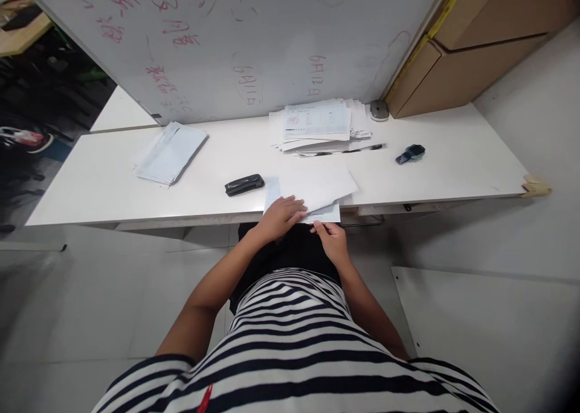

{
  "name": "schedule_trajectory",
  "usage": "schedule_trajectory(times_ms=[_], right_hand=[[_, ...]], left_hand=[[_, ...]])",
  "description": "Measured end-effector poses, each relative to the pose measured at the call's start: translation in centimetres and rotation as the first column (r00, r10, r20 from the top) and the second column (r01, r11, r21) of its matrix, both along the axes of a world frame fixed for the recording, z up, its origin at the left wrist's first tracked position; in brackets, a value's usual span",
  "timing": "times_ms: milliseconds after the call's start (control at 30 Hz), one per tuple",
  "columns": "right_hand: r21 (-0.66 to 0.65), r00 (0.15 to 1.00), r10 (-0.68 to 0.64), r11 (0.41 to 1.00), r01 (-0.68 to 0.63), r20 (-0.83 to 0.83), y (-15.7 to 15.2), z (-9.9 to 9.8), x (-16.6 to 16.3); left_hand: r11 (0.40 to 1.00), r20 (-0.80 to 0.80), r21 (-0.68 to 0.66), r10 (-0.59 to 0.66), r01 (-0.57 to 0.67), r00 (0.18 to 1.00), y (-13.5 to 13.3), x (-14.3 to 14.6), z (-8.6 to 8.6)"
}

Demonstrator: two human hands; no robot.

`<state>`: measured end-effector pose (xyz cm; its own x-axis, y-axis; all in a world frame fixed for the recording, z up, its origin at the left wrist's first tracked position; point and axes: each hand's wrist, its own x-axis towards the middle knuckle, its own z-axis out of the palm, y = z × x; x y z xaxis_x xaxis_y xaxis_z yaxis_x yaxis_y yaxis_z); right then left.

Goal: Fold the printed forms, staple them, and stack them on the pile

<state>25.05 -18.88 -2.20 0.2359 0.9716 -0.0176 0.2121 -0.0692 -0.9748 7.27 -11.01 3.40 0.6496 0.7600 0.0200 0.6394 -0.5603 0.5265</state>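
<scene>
My left hand (281, 217) lies with its fingers stretched over a white sheet of paper (319, 186) at the desk's front edge. Under that sheet, a light-blue printed form (272, 189) shows at the left and along the front. My right hand (332, 239) pinches the near edge of the papers between thumb and fingers, close to the right corner. Left of the papers rests a black stapler (244, 185). Which sheets the pinch takes in cannot be made out.
On the white desk (217, 153) are a left stack of forms (173, 152), a larger paper pile (317, 122), a dark wristwatch (411, 154) and a grey mouse-like object (379, 110). Behind stands a whiteboard (272, 44) with red writing; cardboard boxes (466, 69) are at right.
</scene>
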Motion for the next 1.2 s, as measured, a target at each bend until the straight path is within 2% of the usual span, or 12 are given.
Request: schedule_trajectory(times_ms=[67, 167, 333, 433, 500, 633, 733, 833, 900, 1000, 1100, 1200], right_hand=[[-0.004, 1.000, -0.021, 1.000, 0.021, 0.003, -0.1, -0.3, -0.2], [-0.023, 0.998, -0.048, 0.999, 0.047, -0.031, -0.2, -0.8, -0.6], [-0.051, 0.993, -0.083, 0.996, 0.079, -0.088, -0.2, -1.1, -1.0], [-0.058, 0.986, -0.104, 0.994, 0.097, -0.128, -0.2, -1.1, -1.1], [-0.078, 0.982, -0.101, 0.993, 0.090, -0.162, -0.3, -1.4, -1.0], [-0.117, 0.934, -0.224, 0.973, 0.199, -0.279, -0.6, -2.2, -0.4], [-0.137, 0.845, -0.375, 0.927, 0.349, -0.381, -0.7, -2.6, 0.7], [-0.170, 0.756, -0.469, 0.880, 0.443, -0.457, -0.6, -2.6, 2.3], [-0.181, 0.707, -0.514, 0.850, 0.494, -0.485, -0.5, -2.5, 3.4], [-0.157, 0.672, -0.581, 0.798, 0.582, -0.459, -0.2, -2.1, 5.0], [-0.100, 0.659, -0.653, 0.734, 0.671, -0.372, 0.2, -0.6, 6.6], [0.058, 0.652, -0.701, 0.667, 0.743, -0.288, 0.8, 2.5, 8.1]], left_hand=[[0.998, -0.013, 0.013, 0.059, -0.059, 0.998, -0.2, 0.4, 0.0], [0.982, -0.048, 0.107, 0.160, -0.154, 0.986, -0.9, 1.6, -0.4], [0.950, -0.156, 0.276, 0.197, -0.149, 0.968, -2.4, 3.8, -1.3], [0.955, -0.225, 0.252, 0.213, -0.154, 0.951, -2.4, 4.1, -1.3], [0.955, -0.201, 0.209, 0.253, -0.211, 0.946, -2.1, 3.8, -1.0], [0.920, 0.038, 0.079, 0.382, -0.384, 0.923, -1.2, 2.4, -0.4], [0.846, 0.251, -0.106, 0.531, -0.522, 0.809, -0.8, 1.1, 0.1], [0.766, 0.394, -0.252, 0.640, -0.592, 0.660, -0.6, 0.1, 0.5], [0.736, 0.455, -0.296, 0.669, -0.609, 0.588, -0.4, -0.4, 0.8], [0.717, 0.512, -0.308, 0.679, -0.625, 0.527, -0.2, -0.8, 0.9], [0.687, 0.572, -0.295, 0.684, -0.664, 0.453, -0.4, -1.5, 1.0], [0.606, 0.659, -0.328, 0.696, -0.725, 0.284, -1.4, -3.7, 1.2]])
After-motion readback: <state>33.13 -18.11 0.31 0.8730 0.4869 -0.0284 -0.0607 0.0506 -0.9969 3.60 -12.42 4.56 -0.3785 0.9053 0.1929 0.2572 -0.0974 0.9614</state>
